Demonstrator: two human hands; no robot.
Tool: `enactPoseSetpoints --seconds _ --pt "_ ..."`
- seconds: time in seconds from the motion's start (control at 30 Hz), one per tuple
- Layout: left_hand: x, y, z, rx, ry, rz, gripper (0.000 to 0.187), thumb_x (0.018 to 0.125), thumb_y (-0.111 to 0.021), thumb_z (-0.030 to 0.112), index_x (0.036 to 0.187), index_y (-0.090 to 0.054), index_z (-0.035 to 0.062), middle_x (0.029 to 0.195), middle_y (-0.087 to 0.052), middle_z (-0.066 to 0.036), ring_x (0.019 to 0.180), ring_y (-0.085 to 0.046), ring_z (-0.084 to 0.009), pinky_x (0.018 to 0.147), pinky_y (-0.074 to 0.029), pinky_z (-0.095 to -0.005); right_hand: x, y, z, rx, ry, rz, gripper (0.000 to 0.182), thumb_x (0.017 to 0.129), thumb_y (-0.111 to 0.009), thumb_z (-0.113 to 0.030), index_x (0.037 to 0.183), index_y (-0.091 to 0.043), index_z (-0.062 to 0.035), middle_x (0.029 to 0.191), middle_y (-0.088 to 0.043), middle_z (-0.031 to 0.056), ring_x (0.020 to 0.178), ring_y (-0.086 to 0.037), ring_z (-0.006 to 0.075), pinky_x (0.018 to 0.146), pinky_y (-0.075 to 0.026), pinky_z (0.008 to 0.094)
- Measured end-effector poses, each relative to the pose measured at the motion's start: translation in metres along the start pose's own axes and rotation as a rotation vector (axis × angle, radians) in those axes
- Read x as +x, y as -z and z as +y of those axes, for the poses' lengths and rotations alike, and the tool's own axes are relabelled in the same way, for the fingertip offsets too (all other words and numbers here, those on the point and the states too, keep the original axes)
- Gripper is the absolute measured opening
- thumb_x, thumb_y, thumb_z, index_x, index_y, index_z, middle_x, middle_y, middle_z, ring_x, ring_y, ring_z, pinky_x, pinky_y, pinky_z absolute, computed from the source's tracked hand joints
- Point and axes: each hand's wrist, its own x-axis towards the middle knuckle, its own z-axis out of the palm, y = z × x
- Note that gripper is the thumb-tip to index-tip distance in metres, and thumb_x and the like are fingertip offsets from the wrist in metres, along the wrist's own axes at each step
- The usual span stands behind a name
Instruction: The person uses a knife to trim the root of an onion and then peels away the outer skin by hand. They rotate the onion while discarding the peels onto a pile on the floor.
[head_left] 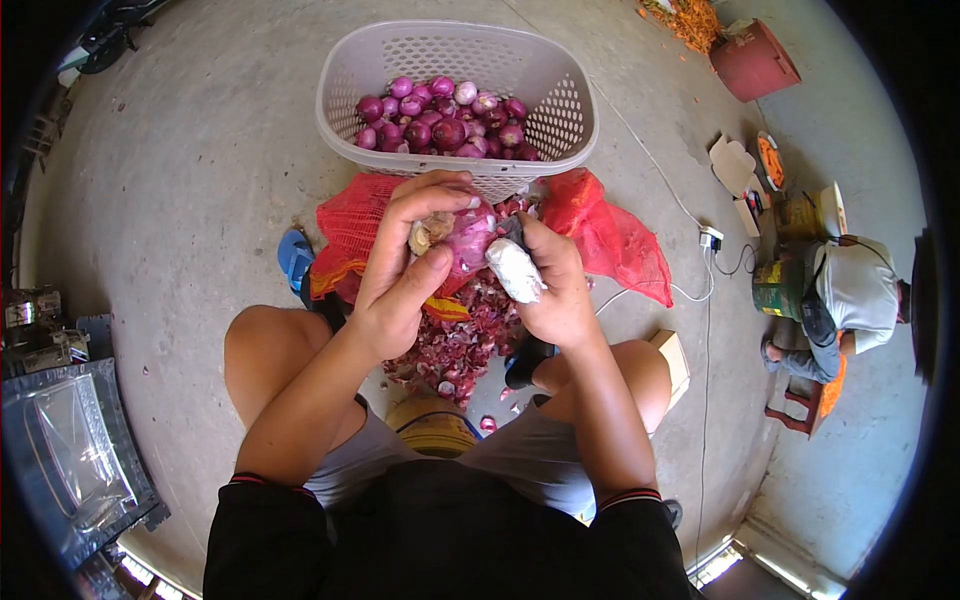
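Observation:
My left hand (392,275) is closed around a red onion (473,238), its pale brown root end turned to the left. In my right hand (556,285) is what looks like a small knife (515,270) with a white-wrapped handle; a dark part near my thumb touches or nearly touches the onion, and the blade is mostly hidden. Below both hands lies a heap of red onion skins (455,345). Just beyond them stands a grey plastic basket (335,110) with many purple onions (437,125) in it.
Red mesh bags (625,245) lie on both sides of the skins. A white cable (655,160) with a power strip (710,238) crosses the floor at right. Another person (855,290) sits by the right wall near buckets. A red bucket (755,62) lies tipped at upper right.

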Motion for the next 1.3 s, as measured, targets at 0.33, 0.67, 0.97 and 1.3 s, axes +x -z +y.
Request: enactPoseSetpoints --seconds 0.33,0.67,0.97,1.3 --pt "-0.001 -0.001 -0.001 0.000 0.016 0.023 0.037 0.092 -0.046 0.023 0.121 -0.043 0.0014 0.129 -0.039 -0.017 0.122 -0.037 -0.0253 0.103 -0.026 -0.0373 -0.002 -0.002 -0.003 -0.038 0.020 -0.013 0.013 0.078 -0.062 -0.013 0.082 -0.056 -0.0017 0.062 -0.053 0.0127 0.055 -0.053 0.0242 0.054 -0.043 0.0325" --pt "-0.003 -0.003 0.000 -0.108 0.090 0.077 0.040 0.092 -0.047 0.022 0.125 -0.039 0.0012 0.131 -0.038 -0.016 0.124 -0.035 -0.0243 0.104 -0.025 -0.0370 -0.001 -0.001 0.000 -0.088 0.146 -0.007 0.021 0.074 -0.067 -0.016 0.075 -0.051 -0.0027 0.062 -0.051 0.0123 0.054 -0.052 0.0282 0.051 -0.041 0.0347" --pt "-0.002 -0.002 -0.001 -0.121 0.099 0.058 0.039 0.091 -0.048 0.020 0.125 -0.039 0.0018 0.131 -0.038 -0.015 0.124 -0.035 -0.0244 0.104 -0.024 -0.0370 0.001 0.006 -0.002 -0.094 -0.054 0.017 0.024 0.077 -0.068 -0.020 0.080 -0.052 -0.0014 0.061 -0.049 0.0119 0.053 -0.047 0.0243 0.052 -0.041 0.0332" --pt "0.001 0.000 0.003 0.094 0.022 -0.016 0.037 0.090 -0.049 0.021 0.121 -0.043 0.0021 0.128 -0.037 -0.016 0.124 -0.034 -0.0260 0.104 -0.025 -0.0379 0.000 0.004 -0.002 -0.062 -0.014 -0.028 0.013 0.075 -0.064 -0.012 0.078 -0.056 -0.0008 0.060 -0.051 0.0133 0.052 -0.050 0.0259 0.052 -0.041 0.0335"
